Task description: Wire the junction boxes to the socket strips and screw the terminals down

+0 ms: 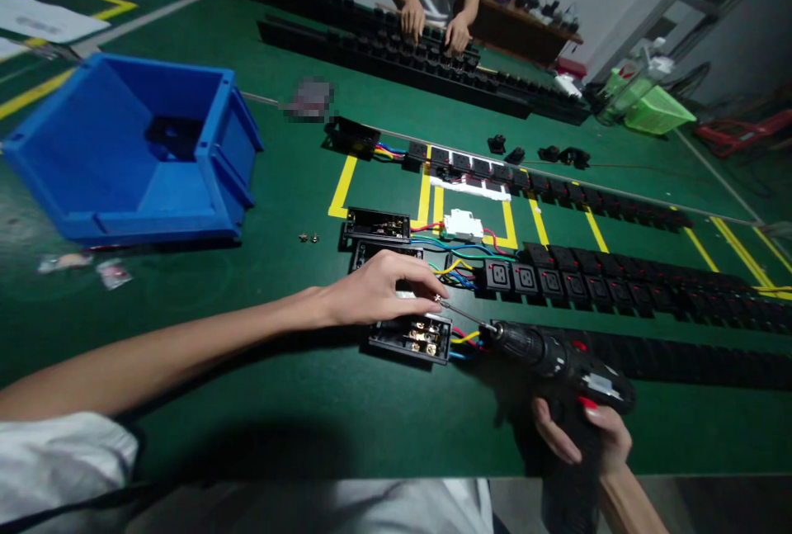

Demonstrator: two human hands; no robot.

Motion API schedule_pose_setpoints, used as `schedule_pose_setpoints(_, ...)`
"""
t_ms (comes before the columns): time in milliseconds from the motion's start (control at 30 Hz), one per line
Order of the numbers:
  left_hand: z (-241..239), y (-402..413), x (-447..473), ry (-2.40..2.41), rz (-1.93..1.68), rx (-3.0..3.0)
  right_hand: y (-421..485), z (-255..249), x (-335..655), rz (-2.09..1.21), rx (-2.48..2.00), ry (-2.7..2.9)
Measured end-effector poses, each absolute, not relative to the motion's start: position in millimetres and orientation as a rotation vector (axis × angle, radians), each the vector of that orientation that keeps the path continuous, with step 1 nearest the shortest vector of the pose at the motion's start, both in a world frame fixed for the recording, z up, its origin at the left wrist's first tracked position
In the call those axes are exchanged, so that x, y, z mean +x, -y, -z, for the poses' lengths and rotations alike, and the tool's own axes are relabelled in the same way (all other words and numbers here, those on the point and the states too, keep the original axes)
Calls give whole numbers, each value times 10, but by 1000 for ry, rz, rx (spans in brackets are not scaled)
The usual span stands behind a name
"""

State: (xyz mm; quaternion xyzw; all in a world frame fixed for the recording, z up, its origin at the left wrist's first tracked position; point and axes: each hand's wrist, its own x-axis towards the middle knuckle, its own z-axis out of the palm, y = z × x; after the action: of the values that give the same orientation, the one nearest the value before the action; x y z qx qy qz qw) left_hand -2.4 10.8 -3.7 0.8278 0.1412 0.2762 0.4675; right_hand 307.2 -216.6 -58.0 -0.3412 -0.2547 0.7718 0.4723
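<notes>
My right hand (610,435) grips a black cordless drill (557,361) by its handle, with the long bit (467,315) pointing left. At the bit's tip, the thumb and fingertips of my left hand (371,290) pinch a small brass-coloured screw (438,299). Just below that hand lies an open black terminal box (412,340) with brass contacts and red, yellow and blue wires. Another open black box (377,253) is partly hidden behind my left hand. Wires run from these boxes toward rows of black socket strips (544,278) on the right.
A blue bin (228,179) stands at the left, with small plastic packets in front. Two small brass screws (308,238) lie near another open box (377,224). A white module (463,225) sits on red wires. Across the table, a person's hands (433,26) rest on black strips.
</notes>
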Motion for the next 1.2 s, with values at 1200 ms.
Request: schedule_pose_setpoints(1200,91,-42,-58,-273,-839,2179,2160,557,3045,-1892,-882,634)
